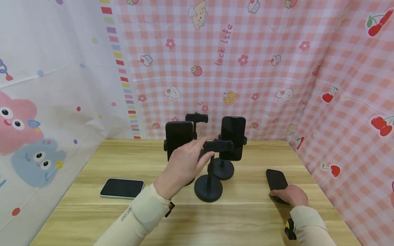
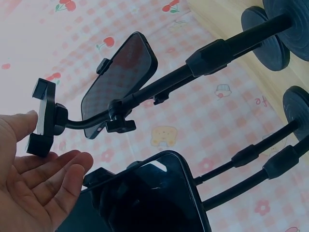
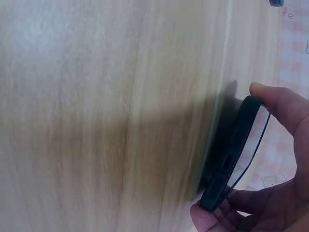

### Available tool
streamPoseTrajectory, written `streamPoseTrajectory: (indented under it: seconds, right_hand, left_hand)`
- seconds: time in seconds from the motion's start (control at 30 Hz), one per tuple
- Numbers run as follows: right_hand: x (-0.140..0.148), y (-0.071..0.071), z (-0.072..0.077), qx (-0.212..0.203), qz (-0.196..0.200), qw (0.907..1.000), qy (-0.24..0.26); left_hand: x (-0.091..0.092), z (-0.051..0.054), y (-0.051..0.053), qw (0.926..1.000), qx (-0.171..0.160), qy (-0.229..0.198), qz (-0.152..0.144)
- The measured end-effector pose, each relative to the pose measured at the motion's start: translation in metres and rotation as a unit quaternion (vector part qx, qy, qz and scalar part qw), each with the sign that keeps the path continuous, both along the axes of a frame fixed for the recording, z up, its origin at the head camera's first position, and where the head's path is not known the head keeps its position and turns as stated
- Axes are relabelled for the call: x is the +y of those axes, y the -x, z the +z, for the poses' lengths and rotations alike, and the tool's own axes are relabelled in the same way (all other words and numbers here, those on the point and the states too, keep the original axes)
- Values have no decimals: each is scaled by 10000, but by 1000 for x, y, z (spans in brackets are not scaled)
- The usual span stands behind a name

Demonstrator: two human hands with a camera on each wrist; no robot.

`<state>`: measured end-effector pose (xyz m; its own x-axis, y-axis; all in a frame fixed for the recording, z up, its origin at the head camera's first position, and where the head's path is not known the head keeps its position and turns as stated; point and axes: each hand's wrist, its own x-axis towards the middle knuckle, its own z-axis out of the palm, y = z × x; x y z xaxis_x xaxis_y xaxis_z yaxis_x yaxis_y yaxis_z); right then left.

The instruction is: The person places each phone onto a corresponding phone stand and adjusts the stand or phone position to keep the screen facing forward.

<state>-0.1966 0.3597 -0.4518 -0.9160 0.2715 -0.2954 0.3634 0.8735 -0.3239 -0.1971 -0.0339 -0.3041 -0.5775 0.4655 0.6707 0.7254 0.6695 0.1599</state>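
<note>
My left hand (image 1: pixel 184 162) is at the end of the front phone stand's clamp (image 1: pixel 223 146). In the left wrist view, its thumb touches the clamp (image 2: pixel 47 113) and its loosely curled fingers lie by the lower jaw. No phone sits in this clamp. On the right, my right hand (image 1: pixel 293 195) grips a black phone (image 1: pixel 276 179) by its two long sides, thumb on one and fingers on the other. The right wrist view shows that phone's bottom edge (image 3: pixel 229 157) with its charging port, close over the tabletop; whether it is fully lifted I cannot tell.
Two stands hold upright phones, a left phone (image 1: pixel 178 133) and a right phone (image 1: pixel 233 136). Behind them rises another stand's bare clamp (image 1: pixel 197 118). A light-edged phone (image 1: pixel 122 188) lies flat at the left of the wooden table (image 1: pixel 240 218). Patterned cloth (image 1: pixel 261 78) hangs around the table.
</note>
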Motion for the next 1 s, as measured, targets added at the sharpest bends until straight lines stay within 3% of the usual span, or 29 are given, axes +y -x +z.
streamPoseTrajectory:
  seconds: [0.3, 0.5, 0.73, 1.0]
  right_hand:
    - [-5, -4, 0, 9, -23, 9999, 116]
    - [-13, -6, 1, 337, -188, 9991, 182]
    - [-29, -9, 6, 994, -527, 9927, 437]
    - [-47, -12, 10, 1939, -855, 9763, 438]
  left_hand:
    - [-4, -2, 1, 9994, 119, -175, -270]
    - [-6, -3, 1, 9985, 211, -291, -410]
    - [-6, -4, 2, 9983, 141, -362, -435]
    - [-6, -4, 2, 9976, 27, -436, -537]
